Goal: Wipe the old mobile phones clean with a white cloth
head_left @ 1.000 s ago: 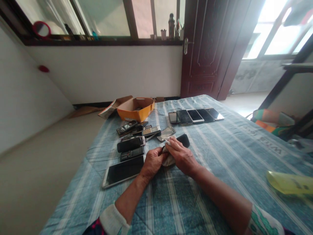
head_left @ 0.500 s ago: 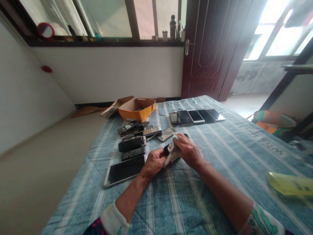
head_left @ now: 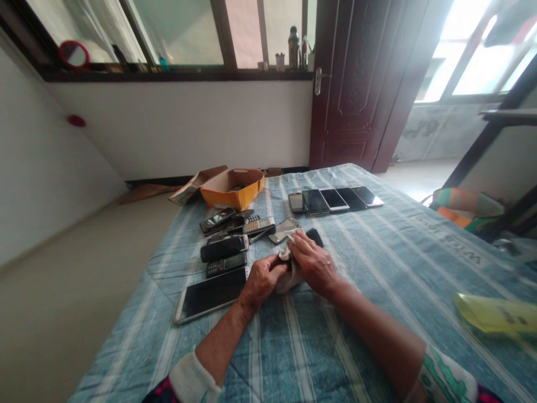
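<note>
My left hand (head_left: 263, 279) is closed around the near end of a dark phone (head_left: 314, 237), whose far end shows past my other hand. A white cloth (head_left: 288, 280) lies bunched over the phone, and my right hand (head_left: 312, 262) presses it there with bent fingers. Much of the phone is hidden by cloth and fingers. Just beyond my hands lies a silver phone (head_left: 285, 230). To the left are a large white-framed phone (head_left: 212, 295), a keypad phone (head_left: 226, 264), a black phone (head_left: 223, 248) and a pile of older phones (head_left: 255, 225).
An orange open box (head_left: 235, 193) stands at the far left edge of the striped bed cover (head_left: 369, 280). Several phones (head_left: 334, 200) lie in a row at the back. A yellow packet (head_left: 495, 313) lies at the right. A dark red door (head_left: 356, 84) stands behind.
My right hand has slid the cloth toward my left hand, down along the phone. More of the phone's far end shows now. The view has shifted slightly.
</note>
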Demonstrator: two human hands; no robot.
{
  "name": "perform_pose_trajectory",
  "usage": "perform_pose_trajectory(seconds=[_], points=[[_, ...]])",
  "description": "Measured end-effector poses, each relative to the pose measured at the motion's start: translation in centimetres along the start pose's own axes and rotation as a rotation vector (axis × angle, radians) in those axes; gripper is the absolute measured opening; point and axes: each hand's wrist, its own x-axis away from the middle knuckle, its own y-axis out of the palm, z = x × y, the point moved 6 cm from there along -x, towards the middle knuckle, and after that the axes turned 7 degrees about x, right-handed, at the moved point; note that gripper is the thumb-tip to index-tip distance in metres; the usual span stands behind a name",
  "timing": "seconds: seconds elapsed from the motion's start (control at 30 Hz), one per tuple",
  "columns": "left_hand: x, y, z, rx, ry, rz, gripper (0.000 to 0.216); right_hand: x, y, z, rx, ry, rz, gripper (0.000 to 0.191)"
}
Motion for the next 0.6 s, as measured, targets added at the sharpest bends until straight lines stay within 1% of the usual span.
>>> perform_pose_trajectory(seconds=[0.1, 0.17, 0.23, 0.33, 0.4, 0.5, 0.6], points=[[0.0, 0.4, -0.6, 0.104, -0.098, -0.036, 0.027, 0.2, 0.4, 2.2, 0.07, 0.144, -0.022, 0.037], [0.0, 0.5, -0.9, 0.148, -0.129, -0.039, 0.032, 0.4, 0.7, 2.2, 0.128, 0.19, -0.048, 0.038], [0.0, 0.3, -1.0, 0.145, -0.114, -0.019, 0.04, 0.9, 1.0, 0.8, 0.179, 0.192, -0.085, 0.04], [0.0, 0.0, -0.8, 0.147, -0.076, 0.0, 0.047, 1.8, 1.0, -2.5, 0.182, 0.117, -0.114, 0.043], [0.0, 0.0, -0.8, 0.174, -0.07, -0.002, 0.048, 2.4, 0.8, -4.1, 0.159, 0.076, -0.13, 0.044], [0.0, 0.0, -1.0, 0.211, -0.079, -0.005, 0.046, 3.0, 0.5, -5.1, 0.11, 0.032, -0.16, 0.045], [-0.2, 0.0, -1.2, 0.236, -0.072, 0.005, 0.047, 2.9, 0.4, -4.8, 0.069, 0.036, -0.189, 0.047]])
